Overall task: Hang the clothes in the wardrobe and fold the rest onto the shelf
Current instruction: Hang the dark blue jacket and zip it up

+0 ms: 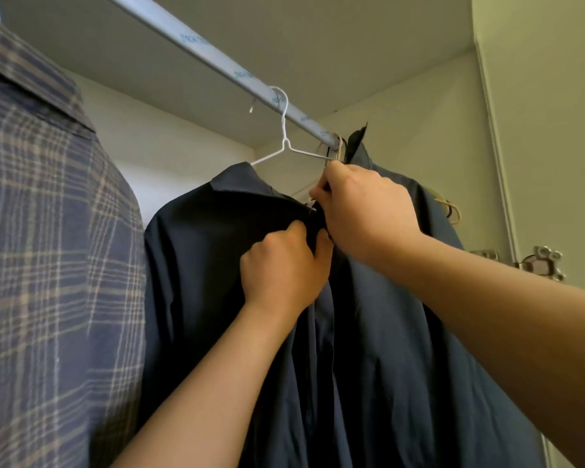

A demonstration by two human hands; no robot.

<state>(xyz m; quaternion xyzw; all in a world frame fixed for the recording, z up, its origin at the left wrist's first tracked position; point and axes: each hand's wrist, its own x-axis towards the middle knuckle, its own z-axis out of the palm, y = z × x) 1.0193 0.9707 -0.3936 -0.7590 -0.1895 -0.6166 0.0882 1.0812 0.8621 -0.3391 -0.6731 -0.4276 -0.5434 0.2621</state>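
Navy shirt is hanging on wire hanger, left grip & right grip pinching its collar front, prob. buttoning vs slipping.

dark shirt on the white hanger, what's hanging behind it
Another dark blue garment hangs behind it on the rod, a tan hanger peeking out. The dark shirt and right hand cover most of it.

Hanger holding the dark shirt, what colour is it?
The hanger is white, thin wire hooked over the rail; the head view shows it.
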